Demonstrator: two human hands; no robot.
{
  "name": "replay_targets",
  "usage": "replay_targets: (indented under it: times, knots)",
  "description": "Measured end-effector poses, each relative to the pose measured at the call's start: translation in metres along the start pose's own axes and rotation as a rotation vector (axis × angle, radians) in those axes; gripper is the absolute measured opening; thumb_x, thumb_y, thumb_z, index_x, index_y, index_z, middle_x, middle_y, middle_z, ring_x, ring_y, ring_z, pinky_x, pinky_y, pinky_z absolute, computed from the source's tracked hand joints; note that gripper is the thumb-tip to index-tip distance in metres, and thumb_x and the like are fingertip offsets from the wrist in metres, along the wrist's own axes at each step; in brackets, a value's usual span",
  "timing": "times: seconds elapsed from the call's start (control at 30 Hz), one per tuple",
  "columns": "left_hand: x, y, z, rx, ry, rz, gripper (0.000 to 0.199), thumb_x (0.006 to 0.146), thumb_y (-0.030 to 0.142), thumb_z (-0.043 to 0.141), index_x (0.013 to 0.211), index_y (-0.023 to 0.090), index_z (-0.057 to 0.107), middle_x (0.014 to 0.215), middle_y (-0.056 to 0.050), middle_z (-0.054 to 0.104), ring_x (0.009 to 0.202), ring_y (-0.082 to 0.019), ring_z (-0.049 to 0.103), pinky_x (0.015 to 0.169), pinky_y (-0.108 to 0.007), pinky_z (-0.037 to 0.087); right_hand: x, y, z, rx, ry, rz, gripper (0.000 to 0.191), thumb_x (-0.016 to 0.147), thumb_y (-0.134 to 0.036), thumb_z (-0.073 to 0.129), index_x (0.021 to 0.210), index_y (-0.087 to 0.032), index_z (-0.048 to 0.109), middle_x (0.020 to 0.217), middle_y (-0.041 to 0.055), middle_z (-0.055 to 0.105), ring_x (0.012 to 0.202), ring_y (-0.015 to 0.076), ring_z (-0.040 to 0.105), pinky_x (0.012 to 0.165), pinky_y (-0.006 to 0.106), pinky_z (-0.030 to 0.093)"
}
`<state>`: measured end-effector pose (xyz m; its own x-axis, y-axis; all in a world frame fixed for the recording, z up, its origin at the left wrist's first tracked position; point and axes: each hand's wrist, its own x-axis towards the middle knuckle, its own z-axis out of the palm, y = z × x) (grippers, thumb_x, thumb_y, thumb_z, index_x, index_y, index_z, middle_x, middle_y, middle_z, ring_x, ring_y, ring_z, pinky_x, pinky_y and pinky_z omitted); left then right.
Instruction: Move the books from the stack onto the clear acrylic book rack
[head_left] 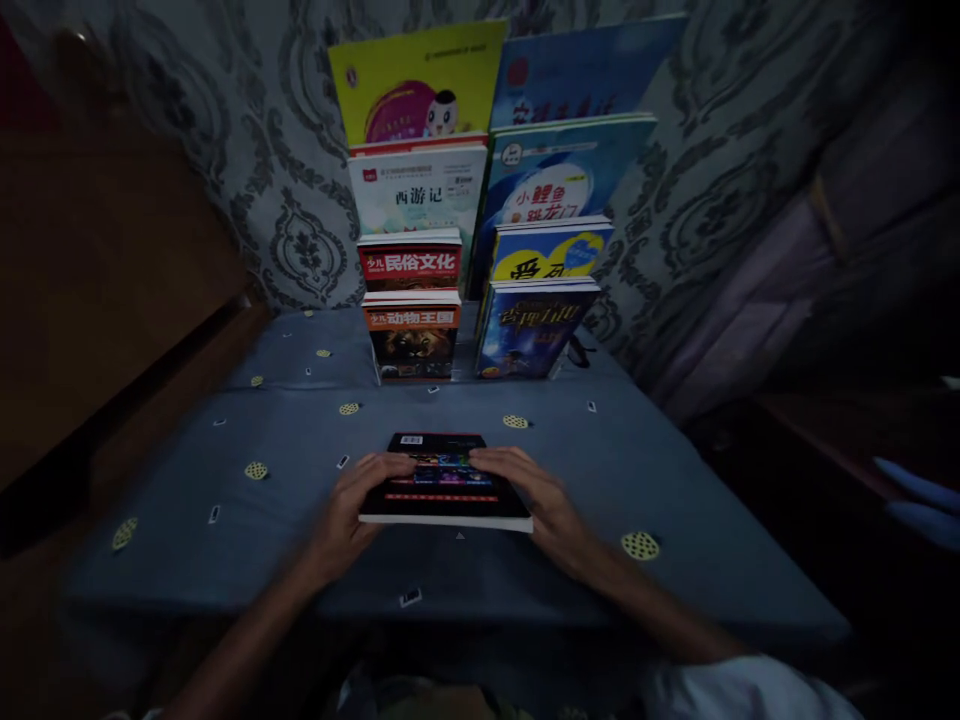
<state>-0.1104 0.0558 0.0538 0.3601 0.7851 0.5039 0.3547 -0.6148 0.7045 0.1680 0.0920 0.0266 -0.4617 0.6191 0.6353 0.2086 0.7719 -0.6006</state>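
A black paperback book (442, 508) with a white barcode label, small colour pictures and a red line of print is held level above the front part of the table. My left hand (358, 505) grips its left side, fingers lying over the cover. At the right side my right hand (536, 492) grips it the same way. Both thumbs are hidden. The pages' white edge faces me. Behind it stand two tiered stacks of books, with an orange-topped book with a lion (414, 340) at front left and a dark blue book (531, 330) at front right.
A blue cloth with yellow fruit prints covers the table (300, 540). Further back rise a white book (420, 195), a yellow-green book (420, 85) and a tall blue book (585, 75), near the patterned wall (300, 200). Brown furniture (97, 300) stands left; a pale curtain (780, 270) hangs right.
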Motion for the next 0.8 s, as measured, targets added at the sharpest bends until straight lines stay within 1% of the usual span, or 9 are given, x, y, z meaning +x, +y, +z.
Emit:
replay_targets:
  times: [0.1, 0.23, 0.37, 0.47, 0.53, 0.6, 0.63, 0.7, 0.8]
  knots:
    - [0.001, 0.005, 0.002, 0.01, 0.042, -0.044, 0.035, 0.098, 0.047, 0.055, 0.122, 0.023, 0.065, 0.117, -0.01, 0.071, 0.111, -0.026, 0.066, 0.096, -0.039, 0.05, 0.007, -0.005, -0.005, 0.007, 0.018, 0.011, 0.035, 0.099, -0.021, 0.053, 0.132, -0.028, 0.06, 0.122, 0.0082, 0.07, 0.113, 0.0223, 0.064, 0.096, 0.042, 0.055]
    - [0.01, 0.014, 0.0, -0.015, 0.167, -0.098, 0.031, 0.1, 0.038, 0.054, 0.125, 0.022, 0.06, 0.112, -0.009, 0.072, 0.105, -0.022, 0.068, 0.092, -0.034, 0.052, 0.023, -0.017, -0.011, 0.022, 0.056, 0.055, 0.03, 0.098, -0.025, 0.055, 0.126, -0.026, 0.064, 0.112, 0.007, 0.072, 0.104, 0.0221, 0.066, 0.089, 0.038, 0.055]
    - [0.03, 0.026, -0.006, 0.007, 0.38, -0.107, 0.031, 0.1, 0.037, 0.053, 0.127, 0.022, 0.057, 0.11, -0.007, 0.07, 0.098, -0.019, 0.068, 0.087, -0.03, 0.054, 0.038, -0.032, -0.009, 0.059, 0.196, 0.169, 0.022, 0.097, -0.035, 0.058, 0.107, -0.023, 0.073, 0.09, 0.0035, 0.073, 0.084, 0.0203, 0.067, 0.077, 0.033, 0.056]
    - [0.049, 0.027, -0.009, -0.107, 0.478, -0.143, 0.036, 0.098, 0.041, 0.054, 0.129, 0.022, 0.051, 0.106, -0.005, 0.071, 0.091, -0.018, 0.069, 0.08, -0.028, 0.056, 0.047, -0.035, -0.004, 0.227, 0.198, 0.327, 0.029, 0.095, -0.043, 0.058, 0.11, -0.021, 0.071, 0.083, 0.0022, 0.072, 0.067, 0.0161, 0.063, 0.058, 0.026, 0.053]
    - [0.056, 0.015, -0.008, -0.191, 0.424, -0.218, 0.042, 0.098, 0.044, 0.053, 0.133, 0.022, 0.045, 0.1, -0.005, 0.071, 0.083, -0.017, 0.07, 0.072, -0.027, 0.056, 0.049, -0.027, 0.001, 0.343, 0.146, 0.444, 0.035, 0.094, -0.045, 0.057, 0.115, -0.02, 0.067, 0.079, 0.0011, 0.07, 0.056, 0.0128, 0.057, 0.045, 0.022, 0.045]
    - [0.056, -0.006, -0.005, -0.183, 0.314, -0.31, 0.044, 0.098, 0.044, 0.049, 0.134, 0.021, 0.04, 0.093, -0.004, 0.071, 0.074, -0.017, 0.069, 0.065, -0.026, 0.055, 0.05, -0.01, 0.007, 0.366, 0.112, 0.524, 0.034, 0.093, -0.044, 0.056, 0.113, -0.018, 0.065, 0.075, -0.0003, 0.067, 0.053, 0.012, 0.055, 0.041, 0.021, 0.041]
    - [0.053, -0.019, -0.004, -0.12, 0.271, -0.343, 0.042, 0.098, 0.042, 0.047, 0.133, 0.02, 0.04, 0.088, -0.003, 0.07, 0.072, -0.017, 0.068, 0.064, -0.027, 0.055, 0.048, 0.001, 0.011, 0.323, 0.114, 0.54, 0.031, 0.091, -0.042, 0.057, 0.11, -0.018, 0.065, 0.074, -0.0004, 0.066, 0.055, 0.0128, 0.056, 0.044, 0.022, 0.042]
    - [0.042, -0.043, -0.001, 0.152, 0.206, -0.393, 0.038, 0.097, 0.035, 0.046, 0.131, 0.019, 0.044, 0.081, -0.002, 0.067, 0.072, -0.019, 0.067, 0.07, -0.031, 0.055, 0.043, 0.022, 0.019, 0.149, 0.109, 0.55, 0.025, 0.085, -0.032, 0.061, 0.106, -0.019, 0.066, 0.074, -0.0002, 0.066, 0.062, 0.0156, 0.06, 0.054, 0.025, 0.049]
    - [0.024, -0.067, 0.0, 0.513, 0.131, -0.405, 0.036, 0.093, 0.027, 0.049, 0.128, 0.018, 0.051, 0.094, -0.006, 0.068, 0.088, -0.024, 0.068, 0.083, -0.038, 0.054, 0.029, 0.042, 0.029, -0.074, 0.072, 0.543, 0.041, 0.079, -0.021, 0.063, 0.12, -0.02, 0.062, 0.09, 0.0042, 0.069, 0.081, 0.0209, 0.066, 0.074, 0.036, 0.056]
